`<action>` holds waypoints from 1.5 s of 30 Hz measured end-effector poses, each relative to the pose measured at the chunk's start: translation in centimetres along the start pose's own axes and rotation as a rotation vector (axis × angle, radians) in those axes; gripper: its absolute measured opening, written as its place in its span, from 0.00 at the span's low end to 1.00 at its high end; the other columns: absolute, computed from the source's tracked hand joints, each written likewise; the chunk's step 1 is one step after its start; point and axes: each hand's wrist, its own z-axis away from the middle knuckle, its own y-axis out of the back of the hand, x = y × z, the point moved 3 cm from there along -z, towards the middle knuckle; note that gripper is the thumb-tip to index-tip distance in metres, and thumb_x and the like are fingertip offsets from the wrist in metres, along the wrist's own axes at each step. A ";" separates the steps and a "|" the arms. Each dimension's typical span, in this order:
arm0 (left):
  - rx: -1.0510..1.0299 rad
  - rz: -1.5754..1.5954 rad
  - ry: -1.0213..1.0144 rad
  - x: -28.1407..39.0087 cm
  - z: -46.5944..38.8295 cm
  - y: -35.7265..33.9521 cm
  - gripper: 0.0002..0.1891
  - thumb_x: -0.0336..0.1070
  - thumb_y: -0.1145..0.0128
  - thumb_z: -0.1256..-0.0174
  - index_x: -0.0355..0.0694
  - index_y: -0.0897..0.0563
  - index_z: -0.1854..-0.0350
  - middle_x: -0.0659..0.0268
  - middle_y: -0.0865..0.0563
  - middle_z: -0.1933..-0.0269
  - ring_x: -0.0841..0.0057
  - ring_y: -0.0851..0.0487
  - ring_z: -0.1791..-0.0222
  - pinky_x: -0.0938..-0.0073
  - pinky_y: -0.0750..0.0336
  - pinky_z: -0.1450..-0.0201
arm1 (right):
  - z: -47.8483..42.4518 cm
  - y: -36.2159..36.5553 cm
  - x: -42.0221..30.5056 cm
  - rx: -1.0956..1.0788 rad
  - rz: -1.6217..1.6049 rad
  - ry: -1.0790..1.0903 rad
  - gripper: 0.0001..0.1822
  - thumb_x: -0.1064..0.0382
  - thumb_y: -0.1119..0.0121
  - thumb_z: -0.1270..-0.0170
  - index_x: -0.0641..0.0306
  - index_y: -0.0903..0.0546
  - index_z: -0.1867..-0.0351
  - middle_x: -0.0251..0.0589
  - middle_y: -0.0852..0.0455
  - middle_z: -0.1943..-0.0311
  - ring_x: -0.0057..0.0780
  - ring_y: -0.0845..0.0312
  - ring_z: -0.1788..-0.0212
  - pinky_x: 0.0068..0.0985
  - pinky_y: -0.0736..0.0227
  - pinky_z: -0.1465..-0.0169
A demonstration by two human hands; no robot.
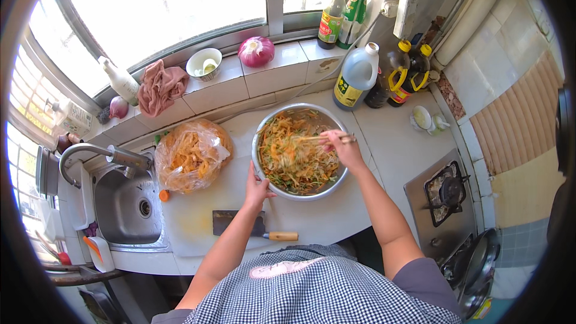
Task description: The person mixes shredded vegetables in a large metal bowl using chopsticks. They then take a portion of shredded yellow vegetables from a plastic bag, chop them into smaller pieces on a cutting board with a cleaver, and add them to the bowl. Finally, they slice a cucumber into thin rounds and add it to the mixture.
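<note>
A round stainless steel bowl (302, 197) stands on the white worktop (193, 243), holding a mix of shredded vegetables and thin noodles (306, 171). My left hand (257, 189) grips the bowl's lower left rim, thumb on the edge. In my right hand (339, 146), above the bowl's right part, is a pair of wooden chopsticks (310, 138); their tips reach into the mix and look blurred. Below the bowl, partly hidden under my left forearm, lies a cleaver (281, 236) with a wooden handle. A clear plastic bag of orange shreds (191, 157) sits left of the bowl.
At the left is a steel sink (128, 211) with a faucet (85, 148); a carrot end (164, 195) lies nearby. A large vinegar-type jug (355, 76) and dark bottles (393, 72) stand behind right. A gas stove (418, 198) is at the right. The tiled ledge holds a red onion (256, 51) and a small bowl (204, 64).
</note>
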 end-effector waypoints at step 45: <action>-0.010 -0.007 -0.015 -0.9 0.0 0.1 0.41 0.19 0.56 0.45 0.57 0.60 0.33 0.61 0.34 0.59 0.72 0.21 0.70 0.75 0.18 0.77 | 4.5 3.8 -2.1 0.534 0.249 0.094 0.14 0.60 0.54 0.36 0.67 0.21 0.61 0.39 0.16 0.74 0.17 0.23 0.77 0.16 0.28 0.74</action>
